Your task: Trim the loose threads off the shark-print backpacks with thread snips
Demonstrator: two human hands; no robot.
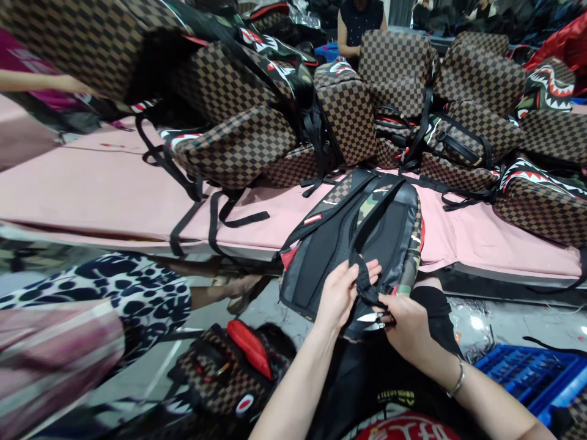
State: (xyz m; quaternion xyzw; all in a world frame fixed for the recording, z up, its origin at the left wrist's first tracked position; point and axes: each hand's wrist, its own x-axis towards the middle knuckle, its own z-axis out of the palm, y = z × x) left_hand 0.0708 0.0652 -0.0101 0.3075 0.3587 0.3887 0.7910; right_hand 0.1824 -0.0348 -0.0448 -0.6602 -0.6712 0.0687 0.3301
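A black-backed backpack [316, 269] with checkered and camouflage trim lies back side up, partly on the pink table and partly over its front edge. My left hand [342, 290] holds a black strap [362, 272] of it between thumb and palm, with the other fingers stretched out. Just to the right, my right hand [406, 321] is closed round small thread snips [372, 322], whose silver blades point left. Its thumb and forefinger also pinch the strap's lower end.
Many checkered backpacks [243, 143] are piled along the back of the pink table [114, 183]. More bags [220, 366] lie low at the left, near a person's patterned clothing [151, 293]. A blue crate [527, 373] stands at lower right. Another person's arm [46, 82] reaches in at upper left.
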